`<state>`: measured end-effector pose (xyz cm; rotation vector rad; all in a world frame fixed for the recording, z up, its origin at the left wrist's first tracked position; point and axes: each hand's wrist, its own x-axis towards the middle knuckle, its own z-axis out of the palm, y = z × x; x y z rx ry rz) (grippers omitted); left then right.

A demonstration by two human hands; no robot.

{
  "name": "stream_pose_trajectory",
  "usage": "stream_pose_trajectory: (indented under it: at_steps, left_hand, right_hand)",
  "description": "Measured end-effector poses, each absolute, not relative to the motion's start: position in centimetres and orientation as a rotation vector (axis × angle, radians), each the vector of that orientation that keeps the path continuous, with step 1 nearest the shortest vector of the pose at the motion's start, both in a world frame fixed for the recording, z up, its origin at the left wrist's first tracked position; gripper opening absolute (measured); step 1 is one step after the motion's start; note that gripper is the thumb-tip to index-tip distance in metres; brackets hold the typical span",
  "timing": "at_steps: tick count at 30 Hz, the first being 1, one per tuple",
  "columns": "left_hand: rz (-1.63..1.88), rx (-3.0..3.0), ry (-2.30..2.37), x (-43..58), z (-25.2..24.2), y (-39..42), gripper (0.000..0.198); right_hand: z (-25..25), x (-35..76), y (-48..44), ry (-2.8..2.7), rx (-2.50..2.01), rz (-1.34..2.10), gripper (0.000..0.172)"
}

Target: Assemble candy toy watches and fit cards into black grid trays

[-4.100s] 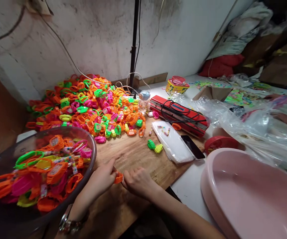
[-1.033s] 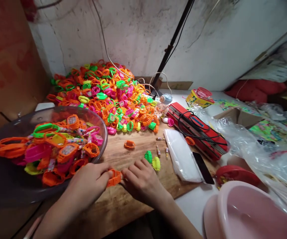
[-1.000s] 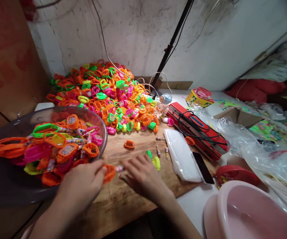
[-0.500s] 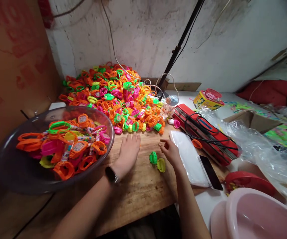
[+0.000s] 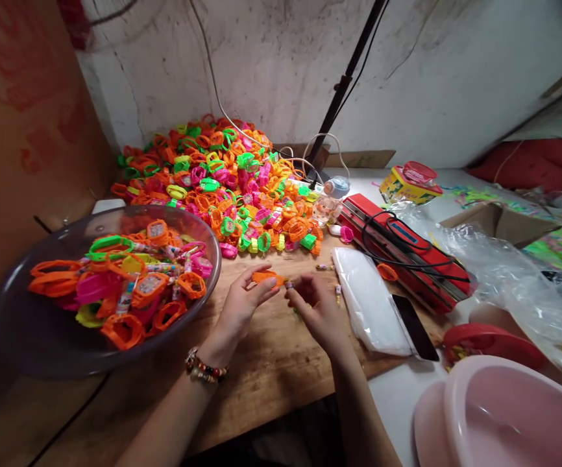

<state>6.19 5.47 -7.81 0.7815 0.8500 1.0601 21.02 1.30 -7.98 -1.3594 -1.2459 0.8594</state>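
Note:
My left hand pinches an orange toy watch above the wooden tabletop. Opposite it, my right hand has its fingers curled round a small printed tube, whose end meets or nearly meets the watch; I cannot tell whether they are joined. Two more little tubes lie on the wood to the right, one of them a yellow-tipped tube. Behind my hands rises a big heap of toy watches in orange, green, pink and yellow.
At left stands a dark translucent basin holding toy watches and tubes. To the right are clear plastic bags, a black phone, a red sealing machine with a black cable, and a pink basin. A black pole slants up behind.
My left hand, flat on the table before, now holds an orange toy watch. My right hand has moved left, towards it, with a tube. The green and yellow toy watches between them are mostly hidden.

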Motion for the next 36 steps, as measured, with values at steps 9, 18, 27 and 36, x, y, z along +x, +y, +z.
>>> stream_pose_trajectory:
  at_steps: [9, 18, 27, 36]
  left_hand:
    - [1.151, 1.062, 0.947, 4.6, -6.2, 4.1, 0.041]
    - [1.231, 1.223, 0.985, 4.3, -5.2, 3.7, 0.032]
    - [1.157, 1.355, 1.098, 4.2, -6.0, 2.8, 0.038]
    - [1.584, 1.908, 1.78, -1.8, -2.4, 2.1, 0.03]
  right_hand:
    - [-5.4, 20.1, -0.6, -1.694, -1.377, 0.453, 0.026]
    - [-5.5, 19.0, -1.1, -1.786, -1.426, 0.261, 0.03]
    - [-5.4, 19.0, -0.5, -2.116, -1.473, -0.578, 0.019]
    - [-6.9, 22.5, 3.3, -2.147, -1.63, -0.107, 0.041]
